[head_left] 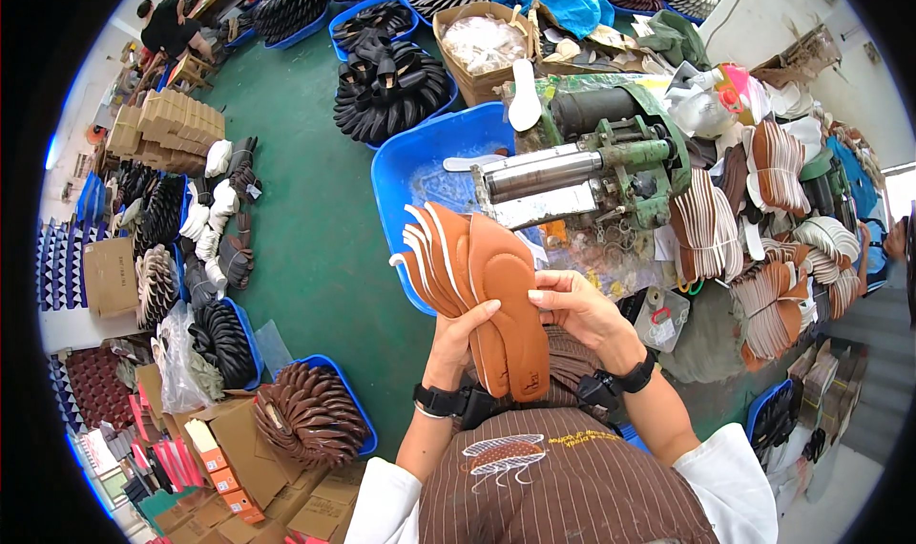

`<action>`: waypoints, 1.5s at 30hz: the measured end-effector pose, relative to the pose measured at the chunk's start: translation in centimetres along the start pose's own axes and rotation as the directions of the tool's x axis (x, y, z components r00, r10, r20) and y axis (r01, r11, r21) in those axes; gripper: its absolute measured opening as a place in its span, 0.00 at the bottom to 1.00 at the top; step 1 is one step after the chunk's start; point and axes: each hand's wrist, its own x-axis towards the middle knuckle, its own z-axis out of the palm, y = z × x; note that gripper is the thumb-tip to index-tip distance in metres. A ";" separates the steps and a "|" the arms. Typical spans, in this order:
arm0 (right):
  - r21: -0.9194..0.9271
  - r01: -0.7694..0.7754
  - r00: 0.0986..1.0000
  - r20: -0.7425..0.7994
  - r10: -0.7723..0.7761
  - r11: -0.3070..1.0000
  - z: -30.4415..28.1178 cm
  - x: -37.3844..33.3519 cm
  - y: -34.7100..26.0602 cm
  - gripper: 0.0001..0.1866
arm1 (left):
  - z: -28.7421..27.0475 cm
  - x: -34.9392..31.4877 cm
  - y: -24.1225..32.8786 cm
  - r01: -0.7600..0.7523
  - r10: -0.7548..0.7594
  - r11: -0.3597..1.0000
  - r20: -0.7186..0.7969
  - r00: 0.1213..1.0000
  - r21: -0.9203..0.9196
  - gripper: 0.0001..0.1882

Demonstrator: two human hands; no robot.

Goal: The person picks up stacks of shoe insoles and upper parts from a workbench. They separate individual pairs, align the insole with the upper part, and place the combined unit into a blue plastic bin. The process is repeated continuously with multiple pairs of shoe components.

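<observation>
A fanned stack of brown insoles with white edges is held up in front of my apron. My left hand grips the stack near its narrow middle, thumb on top. My right hand pinches the right edge of the uppermost insole between thumb and fingers. Just beyond the stack stands a green machine with metal rollers. Beside it, a blue basin holds a pale, flat insole-shaped piece. A white insole lies at the machine's far left corner.
Bundled insoles crowd the bench on the right. Black shoes fill blue tubs at the far side. Brown shoes and cardboard boxes stand at lower left. Another person works far left, beyond the green floor.
</observation>
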 end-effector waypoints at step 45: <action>-0.138 0.200 0.977 0.107 -0.186 0.970 1.7 -1.8 -3.0 0.07 | 2.0 -3.1 1.1 -0.232 0.226 0.964 0.058 0.972 0.129 0.31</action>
